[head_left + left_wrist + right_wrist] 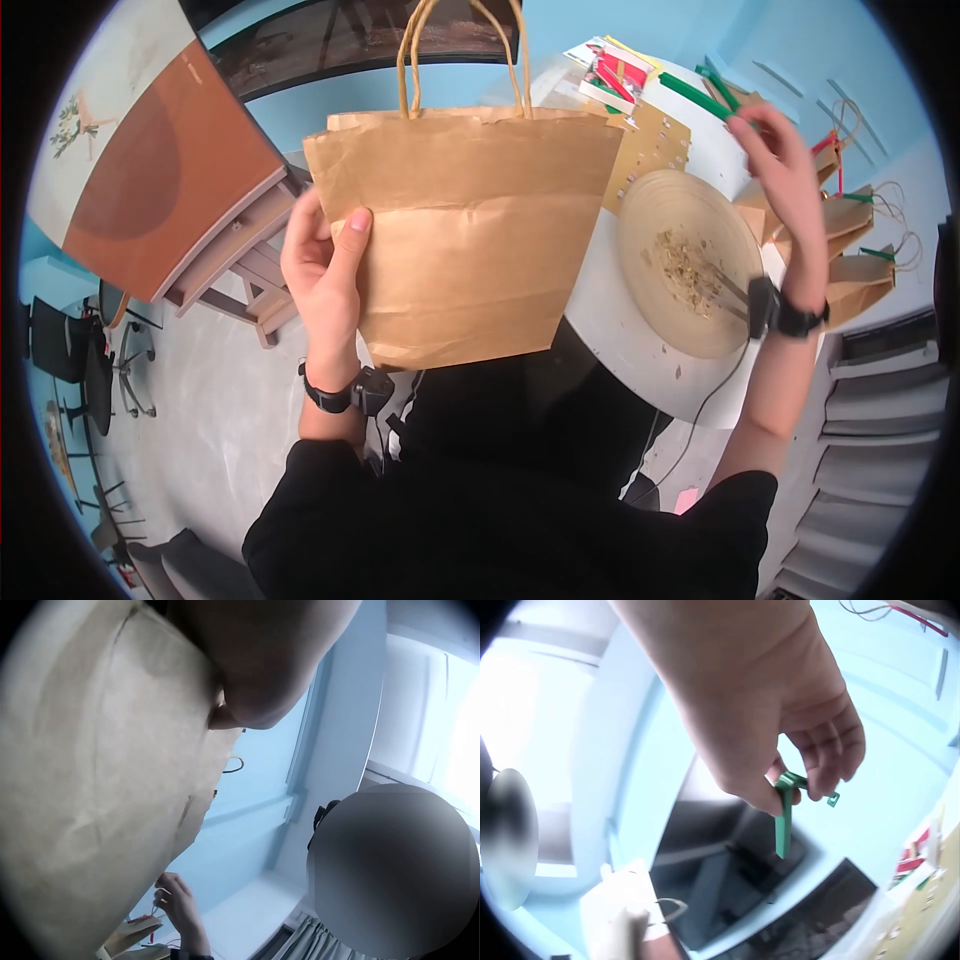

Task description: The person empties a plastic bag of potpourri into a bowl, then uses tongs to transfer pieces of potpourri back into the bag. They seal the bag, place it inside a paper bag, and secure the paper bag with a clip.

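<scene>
My left hand (325,265) grips the left edge of a brown paper bag (470,250), thumb across its front. The bag is upright, its two twisted handles (404,70) standing above the top edge. Off to the right, my raised right hand (785,175) pinches a green sealing clip (784,817) between thumb and fingers. The clip's two long arms are spread apart in the head view. In the left wrist view the bag (97,772) fills the left side, and the left fingers (255,705) are partly hidden.
A round woven tray (640,230) with dry plant bits and a metal utensil (728,285) sits on the white table (600,330). Several clipped paper bags (858,290) stand at the right. Behind are a gold perforated sheet (650,140) and a small box (612,85).
</scene>
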A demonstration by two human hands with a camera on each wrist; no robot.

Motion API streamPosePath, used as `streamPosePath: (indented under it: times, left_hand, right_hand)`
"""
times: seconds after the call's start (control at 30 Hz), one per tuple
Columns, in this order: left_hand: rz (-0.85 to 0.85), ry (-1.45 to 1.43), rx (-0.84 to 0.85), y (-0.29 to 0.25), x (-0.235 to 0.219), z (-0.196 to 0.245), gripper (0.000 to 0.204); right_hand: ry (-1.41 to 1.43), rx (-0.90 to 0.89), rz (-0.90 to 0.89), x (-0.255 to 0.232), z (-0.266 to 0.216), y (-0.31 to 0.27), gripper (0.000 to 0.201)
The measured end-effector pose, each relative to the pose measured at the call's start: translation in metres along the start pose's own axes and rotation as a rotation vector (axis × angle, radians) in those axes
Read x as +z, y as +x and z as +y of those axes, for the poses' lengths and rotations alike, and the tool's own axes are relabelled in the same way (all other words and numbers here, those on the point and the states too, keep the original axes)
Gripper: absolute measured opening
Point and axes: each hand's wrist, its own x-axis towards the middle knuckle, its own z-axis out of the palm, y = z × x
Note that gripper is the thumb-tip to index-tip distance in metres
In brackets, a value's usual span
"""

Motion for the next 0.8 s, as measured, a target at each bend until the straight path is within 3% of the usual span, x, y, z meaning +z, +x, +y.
streamPosePath:
  times: [0.1,0.13,0.2,0.3,0.37,0.53,0.8]
  left_hand:
    - [-0.06,-0.072,-0.004,-0.012,0.009,0.008,0.042]
    - [-0.081,-0.062,-0.018,-0.016,0.012,0.013,0.041]
    - [-0.109,0.007,0.006,-0.024,0.016,0.015,0.039]
    - [-0.216,0.063,0.05,-0.036,0.018,0.024,0.03]
    - [-0.28,0.083,0.098,-0.043,0.02,0.03,0.027]
    - [-0.216,0.039,0.131,-0.051,0.035,0.04,0.026]
    - [-0.416,-0.043,0.109,-0.054,0.061,0.046,0.026]
  right_hand:
    - [0.216,-0.249,0.02,-0.026,-0.063,-0.084,0.012]
    - [0.147,-0.414,-0.004,-0.03,-0.074,-0.101,0.016]
    - [-0.039,-0.54,0.04,-0.02,-0.111,-0.125,0.021]
    - [-0.09,-0.646,-0.054,-0.01,-0.127,-0.137,0.023]
    - [-0.131,-0.646,-0.102,-0.013,-0.138,-0.139,0.025]
    - [-0.22,-0.543,-0.207,-0.027,-0.15,-0.144,0.026]
    - [0.055,-0.435,-0.201,-0.021,-0.106,-0.122,0.035]
